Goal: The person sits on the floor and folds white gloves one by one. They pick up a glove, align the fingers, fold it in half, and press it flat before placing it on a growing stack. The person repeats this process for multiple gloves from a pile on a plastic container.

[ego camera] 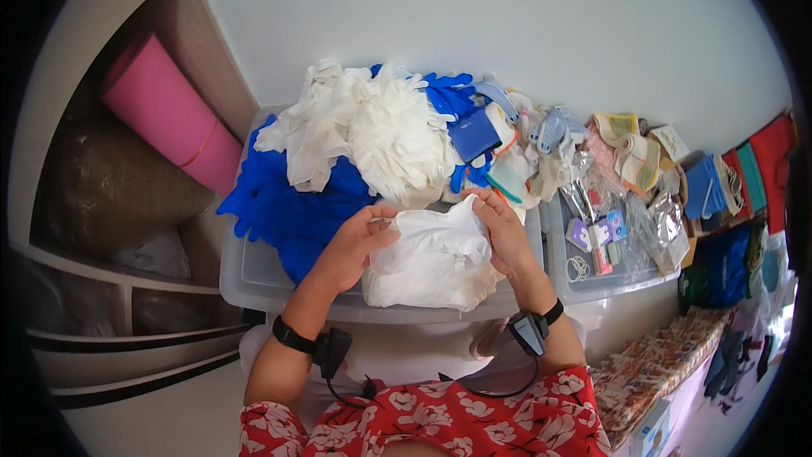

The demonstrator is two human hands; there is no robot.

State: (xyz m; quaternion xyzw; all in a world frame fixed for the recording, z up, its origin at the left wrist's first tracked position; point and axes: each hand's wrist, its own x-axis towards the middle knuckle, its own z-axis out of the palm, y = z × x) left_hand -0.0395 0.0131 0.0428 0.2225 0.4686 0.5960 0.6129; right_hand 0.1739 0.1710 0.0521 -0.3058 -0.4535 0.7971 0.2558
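Note:
My left hand [363, 242] and my right hand [502, 228] grip opposite upper edges of a thin white glove-like piece [431, 235], stretched between them. Its lower part overlaps a neat stack of white gloves [419, 292] at the front edge of a clear plastic bin lid [247, 285]; I cannot tell where one ends and the other begins. Beyond my hands rises a loose heap of white gloves [393, 133]. Blue gloves [317, 200] lie spread beneath and left of that heap, and more blue gloves [451, 94] show behind it.
A dark blue box [474, 136] and several cloth gloves [550, 130] lie right of the heap. Farther right, a second clear bin [609, 292] carries small boxes [596, 235] and plastic packets [641, 235]. A pink roll [171, 114] leans in the shelf at left. The wall [482, 13] stands behind.

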